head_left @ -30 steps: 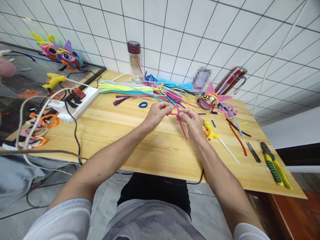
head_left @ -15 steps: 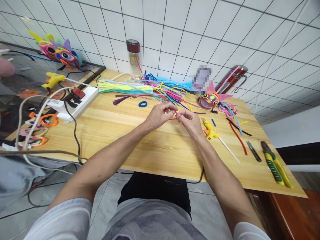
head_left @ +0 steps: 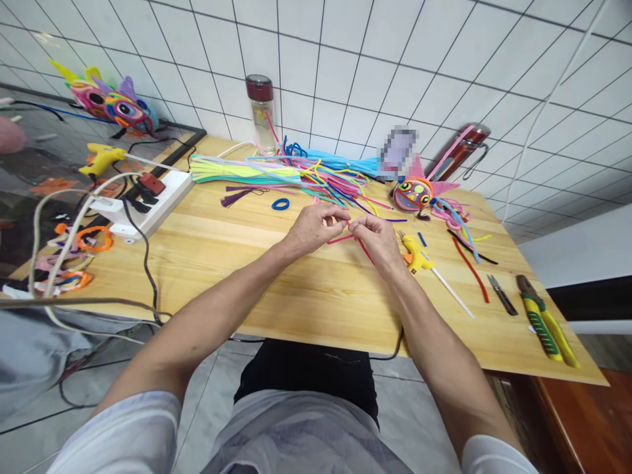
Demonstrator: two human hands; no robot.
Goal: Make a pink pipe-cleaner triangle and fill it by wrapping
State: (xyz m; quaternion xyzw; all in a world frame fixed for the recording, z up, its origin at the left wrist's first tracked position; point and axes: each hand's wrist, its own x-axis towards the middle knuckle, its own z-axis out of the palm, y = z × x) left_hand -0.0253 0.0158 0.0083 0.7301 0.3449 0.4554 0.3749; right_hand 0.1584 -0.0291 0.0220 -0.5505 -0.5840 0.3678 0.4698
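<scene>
My left hand (head_left: 316, 227) and my right hand (head_left: 377, 237) meet over the middle of the wooden table, fingertips nearly touching. Both pinch a thin pinkish-red pipe cleaner (head_left: 365, 250). One length of it runs down beneath my right fingers, and another sticks out to the left under my left fingertips. Exactly how it bends between the fingers is hidden. Just behind the hands lies a heap of coloured pipe cleaners (head_left: 251, 170), yellow, green, pink and blue. A coiled blue ring (head_left: 280, 205) rests left of the heap's front, near a purple tassel (head_left: 241, 195).
To the right lie a yellow glue gun (head_left: 417, 254), a red pipe cleaner (head_left: 471, 270), thread snips (head_left: 502, 295) and green-yellow pliers (head_left: 543, 322). A colourful fish-like ornament (head_left: 413, 195) sits behind. A power strip (head_left: 153, 209) with cables and another glue gun (head_left: 103, 160) are left; a bottle (head_left: 261, 118) stands at the wall.
The pipe cleaner has shifted in my fingers, and more of its length shows below my right hand. Both hands stay in nearly the same place; the view has moved slightly.
</scene>
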